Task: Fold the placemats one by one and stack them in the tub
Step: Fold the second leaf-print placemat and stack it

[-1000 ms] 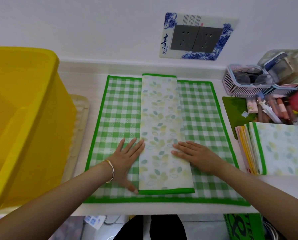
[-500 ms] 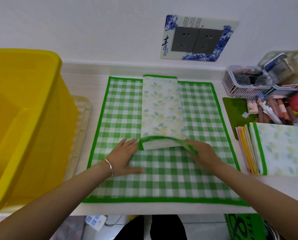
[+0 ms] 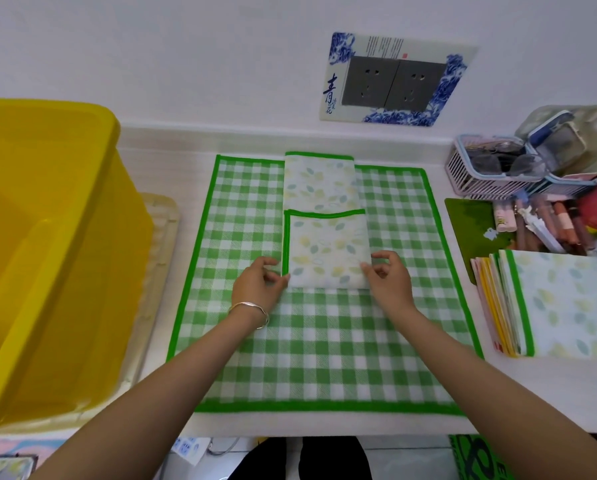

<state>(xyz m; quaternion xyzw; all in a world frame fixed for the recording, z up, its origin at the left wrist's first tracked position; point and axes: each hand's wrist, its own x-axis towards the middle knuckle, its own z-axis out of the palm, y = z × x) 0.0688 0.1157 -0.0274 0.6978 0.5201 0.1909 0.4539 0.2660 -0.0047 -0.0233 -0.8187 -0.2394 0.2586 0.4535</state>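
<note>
A leaf-print placemat (image 3: 328, 251), folded into a narrow strip, lies on a spread green checked placemat (image 3: 324, 341). Its near half is doubled over onto the far half, and its green hem lies across the middle. My left hand (image 3: 255, 285) pinches the near left corner of the fold. My right hand (image 3: 390, 278) pinches the near right corner. The yellow tub (image 3: 47, 237) stands at the left. I cannot see its floor. More placemats (image 3: 560, 303) are stacked at the right, with a leaf-print one on top.
A beige tray (image 3: 158, 237) sticks out from under the tub. At the back right are a pink basket (image 3: 491, 174) and loose cosmetics (image 3: 549, 220). A wall socket (image 3: 394, 81) is straight ahead. The table's front edge runs just below the checked mat.
Both hands lay flat beside the long strip, then lifted its near end and carried it away from me. That end now lies folded over, with the hands at the crease.
</note>
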